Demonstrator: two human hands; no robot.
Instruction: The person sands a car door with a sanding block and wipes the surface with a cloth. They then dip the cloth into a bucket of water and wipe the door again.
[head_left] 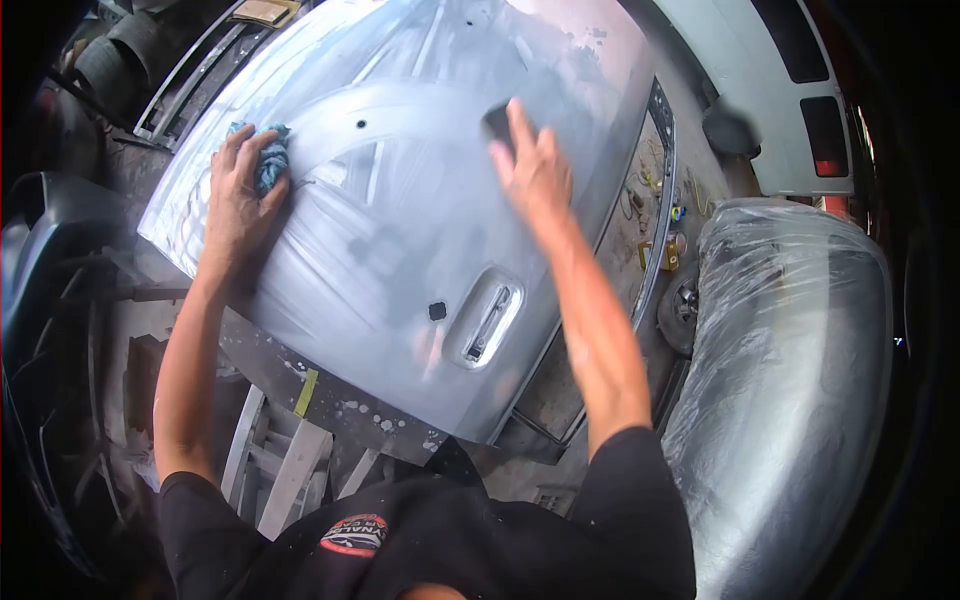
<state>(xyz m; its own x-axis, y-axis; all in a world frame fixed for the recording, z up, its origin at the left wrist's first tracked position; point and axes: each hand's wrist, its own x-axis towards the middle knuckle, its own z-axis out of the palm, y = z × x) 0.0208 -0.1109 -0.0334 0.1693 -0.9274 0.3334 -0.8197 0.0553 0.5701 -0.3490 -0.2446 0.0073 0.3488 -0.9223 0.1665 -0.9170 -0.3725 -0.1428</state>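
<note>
A large grey car body panel (400,240) lies in front of me, wet or glossy, with a recessed handle pocket (486,316) near its lower right. My left hand (240,185) rests at the panel's left side, fingers closed around a crumpled blue cloth (271,165). On the upper right of the panel, my right hand (537,172) presses a dark sanding block (497,124) against the surface. The block is slightly blurred, and my fingers cover part of it.
A plastic-wrapped car part (800,400) stands to the right, below a white vehicle (770,90). Under the panel is a light stand (290,470) with a yellow tape strip (306,394). A dark bumper-like part (40,300) is at left. Small items litter the floor at right.
</note>
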